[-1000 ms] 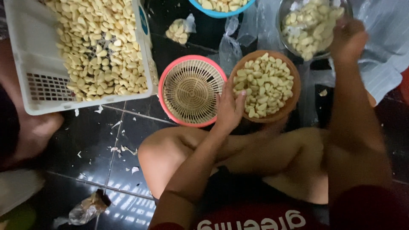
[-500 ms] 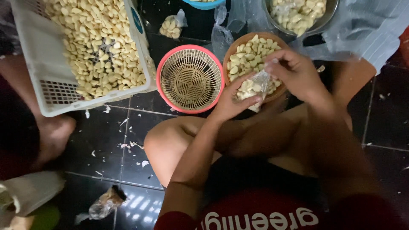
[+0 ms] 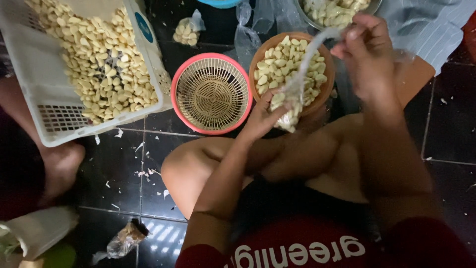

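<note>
Clear plastic forms the bag (image 3: 296, 94), stretched between both hands above the brown bowl (image 3: 290, 69) of peeled garlic cloves. Judged step: bagging cloves, with a small load already in the bottom. Right hand (image 3: 369, 54) has its fingers pinched shut on the bag's upper edge; left hand (image 3: 263, 116) has its fingers closed around the filled lower end, just over the bowl's near rim. Next move likely calls for holding the mouth open and steady. Bag appears thin, transparent and slack, its cloves pale yellow.
</note>
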